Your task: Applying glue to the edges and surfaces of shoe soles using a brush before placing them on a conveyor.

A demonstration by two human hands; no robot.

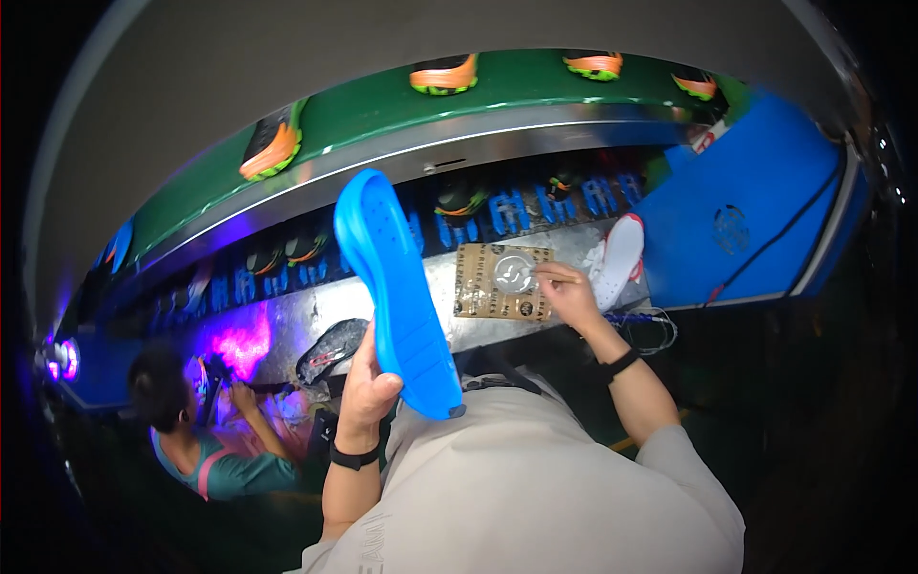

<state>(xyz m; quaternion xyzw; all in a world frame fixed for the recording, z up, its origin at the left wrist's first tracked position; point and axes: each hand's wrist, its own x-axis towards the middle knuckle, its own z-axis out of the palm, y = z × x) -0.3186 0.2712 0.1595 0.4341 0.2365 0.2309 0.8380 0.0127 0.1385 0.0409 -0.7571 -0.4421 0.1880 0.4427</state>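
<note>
My left hand (365,394) is closed on the heel or toe end of a bright blue shoe sole (394,287), held up lengthwise above the bench with its hollowed inner face showing. My right hand (568,295) is at the right rim of a small clear round dish (515,274), with fingertips pinched together. What those fingers hold, if anything, is too small to make out. The dish rests on a brown printed cardboard sheet (473,297). Just right of my right hand stands a white shoe with red trim (622,256).
A dark shoe piece (332,350) lies on the metal bench (478,331). Behind is a rack of blue holders (509,212), some bearing dark shoes. Orange and black shoes (273,143) sit on a green belt (368,107). A co-worker (225,459) is at left, a blue panel (736,210) at right.
</note>
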